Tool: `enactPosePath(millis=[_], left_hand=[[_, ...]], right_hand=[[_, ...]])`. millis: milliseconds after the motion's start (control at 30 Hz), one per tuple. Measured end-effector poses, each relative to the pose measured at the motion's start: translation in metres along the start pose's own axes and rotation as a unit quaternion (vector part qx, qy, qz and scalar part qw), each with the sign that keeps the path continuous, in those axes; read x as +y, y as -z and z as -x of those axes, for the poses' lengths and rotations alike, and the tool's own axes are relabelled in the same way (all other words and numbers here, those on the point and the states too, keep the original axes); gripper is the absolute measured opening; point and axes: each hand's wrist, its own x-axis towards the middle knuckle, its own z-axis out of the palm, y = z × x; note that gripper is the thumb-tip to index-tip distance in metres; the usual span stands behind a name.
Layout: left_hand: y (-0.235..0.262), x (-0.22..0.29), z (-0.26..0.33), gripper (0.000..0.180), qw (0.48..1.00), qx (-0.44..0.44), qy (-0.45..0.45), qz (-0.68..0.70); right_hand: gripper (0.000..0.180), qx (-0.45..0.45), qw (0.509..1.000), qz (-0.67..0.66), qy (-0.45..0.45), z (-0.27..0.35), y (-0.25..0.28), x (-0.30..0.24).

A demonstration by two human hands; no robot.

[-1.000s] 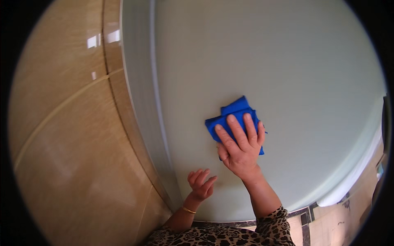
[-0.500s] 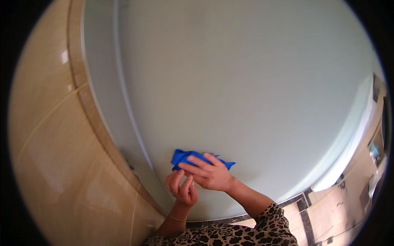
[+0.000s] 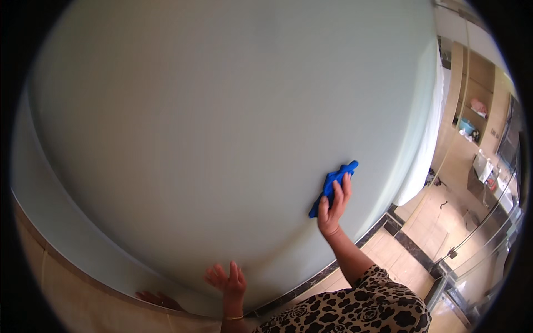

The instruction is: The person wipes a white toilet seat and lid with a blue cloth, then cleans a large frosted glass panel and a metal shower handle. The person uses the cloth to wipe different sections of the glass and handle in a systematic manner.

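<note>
Right hand (image 3: 333, 211) holds a bunched blue cloth (image 3: 330, 187) to the pale panel (image 3: 222, 139), right of centre, fingers over it, probably for even contact; left hand (image 3: 229, 282), near and left, is splayed, empty.

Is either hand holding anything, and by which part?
The right hand holds a bunched blue cloth along its right side, as seen here. The left hand is empty.

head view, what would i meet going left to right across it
Beige wall tile at the lower left → left hand, empty → blue cloth under the right hand → white curtain-like strip → light blue item on a shelf.
</note>
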Motion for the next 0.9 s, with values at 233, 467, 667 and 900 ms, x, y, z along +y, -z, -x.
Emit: enactPosePath(millis=[233,467,667,900], left_hand=[[0.029,0.018,-0.025,0.035,0.990,0.011,0.084,0.114],[0.032,0.083,-0.090,0.035,0.988,-0.017,0.072,0.138],[0.013,0.139,-0.111,0.028,0.993,-0.045,0.027,0.104],[-0.017,0.200,-0.150,0.028,0.990,0.008,-0.014,0.138]], right_hand=[[0.046,-0.165,0.961,-0.069,0.210,0.008,-0.027,-0.082],[0.046,-0.178,0.943,-0.097,0.264,-0.016,-0.025,-0.061],[0.046,-0.124,0.971,-0.061,0.194,-0.039,0.005,0.043],[0.038,-0.086,0.989,0.001,0.123,-0.045,0.051,0.174]])
